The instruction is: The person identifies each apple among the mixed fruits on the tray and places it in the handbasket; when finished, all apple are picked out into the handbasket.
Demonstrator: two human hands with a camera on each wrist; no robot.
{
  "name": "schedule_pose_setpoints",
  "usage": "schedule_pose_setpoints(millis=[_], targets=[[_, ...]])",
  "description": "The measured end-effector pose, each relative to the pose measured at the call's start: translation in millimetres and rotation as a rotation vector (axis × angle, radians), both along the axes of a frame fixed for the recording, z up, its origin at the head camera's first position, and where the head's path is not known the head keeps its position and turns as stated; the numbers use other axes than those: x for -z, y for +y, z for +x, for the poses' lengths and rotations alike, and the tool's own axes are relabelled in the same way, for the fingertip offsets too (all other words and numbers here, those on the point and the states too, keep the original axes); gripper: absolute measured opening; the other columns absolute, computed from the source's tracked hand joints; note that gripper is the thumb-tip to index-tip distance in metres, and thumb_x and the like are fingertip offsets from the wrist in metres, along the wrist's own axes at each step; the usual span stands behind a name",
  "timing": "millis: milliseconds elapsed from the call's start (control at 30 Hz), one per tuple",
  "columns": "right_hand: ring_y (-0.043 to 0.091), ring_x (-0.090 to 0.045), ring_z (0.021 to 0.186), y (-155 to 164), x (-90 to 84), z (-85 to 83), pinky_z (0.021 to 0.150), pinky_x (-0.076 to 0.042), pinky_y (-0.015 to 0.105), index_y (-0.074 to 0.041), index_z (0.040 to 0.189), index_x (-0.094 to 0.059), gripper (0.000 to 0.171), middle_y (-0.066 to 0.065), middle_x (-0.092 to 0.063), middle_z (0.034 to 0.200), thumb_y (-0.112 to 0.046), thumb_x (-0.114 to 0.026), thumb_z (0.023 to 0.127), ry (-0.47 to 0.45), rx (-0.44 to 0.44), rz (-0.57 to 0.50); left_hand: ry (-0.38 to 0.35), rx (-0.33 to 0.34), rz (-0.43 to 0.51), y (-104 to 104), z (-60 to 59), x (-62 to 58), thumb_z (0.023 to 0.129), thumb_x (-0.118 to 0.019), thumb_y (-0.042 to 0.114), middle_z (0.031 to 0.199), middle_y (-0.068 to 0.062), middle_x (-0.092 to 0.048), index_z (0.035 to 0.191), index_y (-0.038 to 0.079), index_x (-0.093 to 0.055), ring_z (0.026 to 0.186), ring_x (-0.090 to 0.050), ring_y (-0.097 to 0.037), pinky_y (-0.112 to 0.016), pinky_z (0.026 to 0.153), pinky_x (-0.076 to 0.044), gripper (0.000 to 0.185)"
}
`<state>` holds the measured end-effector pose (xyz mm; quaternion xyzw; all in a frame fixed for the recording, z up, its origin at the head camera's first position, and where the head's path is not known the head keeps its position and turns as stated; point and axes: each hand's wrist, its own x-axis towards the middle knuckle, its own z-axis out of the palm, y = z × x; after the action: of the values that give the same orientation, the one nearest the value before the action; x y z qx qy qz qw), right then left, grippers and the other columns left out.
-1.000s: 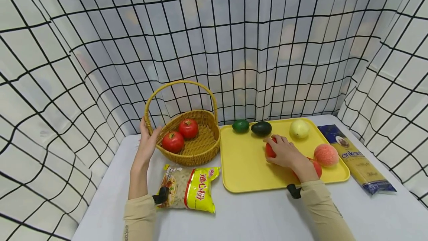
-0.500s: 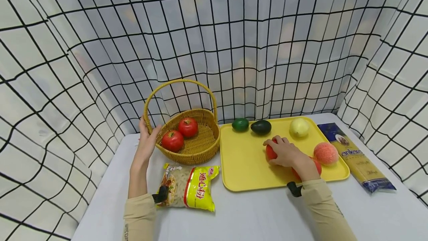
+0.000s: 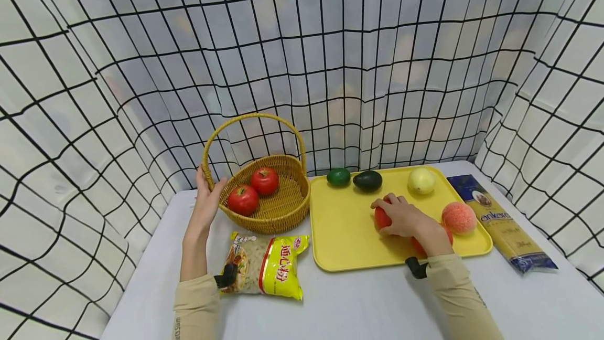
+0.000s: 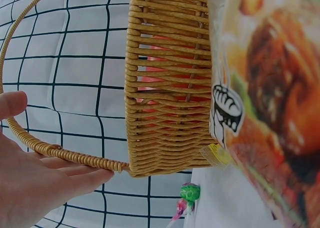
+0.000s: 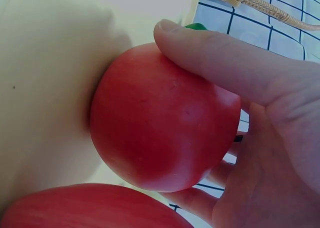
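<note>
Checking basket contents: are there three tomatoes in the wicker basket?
No, the basket holds two tomatoes; a third sits under the right hand on the tray.

Head view high, looking forward and down over table (image 3: 358, 303), left wrist close against basket (image 4: 170, 88), right wrist tight on tomato (image 5: 160, 123), both also in head view.
</note>
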<state>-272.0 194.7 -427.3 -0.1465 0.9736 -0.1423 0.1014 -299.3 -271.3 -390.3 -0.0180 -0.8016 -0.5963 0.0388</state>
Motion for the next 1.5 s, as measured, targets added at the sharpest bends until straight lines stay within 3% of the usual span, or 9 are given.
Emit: schedule_pose_setpoints(millis=[500,767,1000,1500], targets=[[0.038,-0.048,0.12,-1,-8.6,6.2,0.09,-0.057,0.053,-0.015,0.141,-0.055,0.062,0.02,-0.05,0.137,-0.027,-0.082,0.086,-0.044,0.017,-0.039,-0.025,0.003,0.019,5,5.6,-9.9,0.108,-0.044,0.04,0.172,-0.004,0.022,0.16,0.029,0.028,0.161,0.014,-0.029,-0.062,0.129,0.0,0.089],[0.036,-0.051,0.116,-18,-24.8,16.0,0.084,-0.057,0.047,-0.014,0.137,-0.059,0.056,0.02,-0.053,0.133,-0.024,-0.08,0.086,0.024,-0.033,-0.069,-0.041,0.005,0.039,10,16.7,-23.4,0.108,-0.044,0.039,0.172,-0.005,0.023,0.16,0.026,0.028,0.16,0.015,-0.03,-0.063,0.128,0.0,0.09],[0.037,-0.051,0.119,-29,-36.8,26.3,0.086,-0.059,0.049,-0.017,0.137,-0.059,0.056,0.018,-0.053,0.136,-0.026,-0.081,0.087,0.072,-0.066,-0.078,-0.045,0.008,0.038,15,22.4,-29.2,0.109,-0.043,0.037,0.171,-0.005,0.024,0.16,0.025,0.028,0.16,0.017,-0.03,-0.064,0.128,0.001,0.089],[0.035,-0.051,0.126,-40,-50.0,37.8,0.086,-0.06,0.049,-0.021,0.143,-0.056,0.064,0.014,-0.05,0.146,-0.033,-0.083,0.086,0.201,-0.138,-0.123,-0.051,-0.007,0.037,12,23.2,-27.5,0.108,-0.044,0.039,0.172,-0.006,0.022,0.161,0.026,0.026,0.16,0.017,-0.03,-0.063,0.128,0.001,0.089]])
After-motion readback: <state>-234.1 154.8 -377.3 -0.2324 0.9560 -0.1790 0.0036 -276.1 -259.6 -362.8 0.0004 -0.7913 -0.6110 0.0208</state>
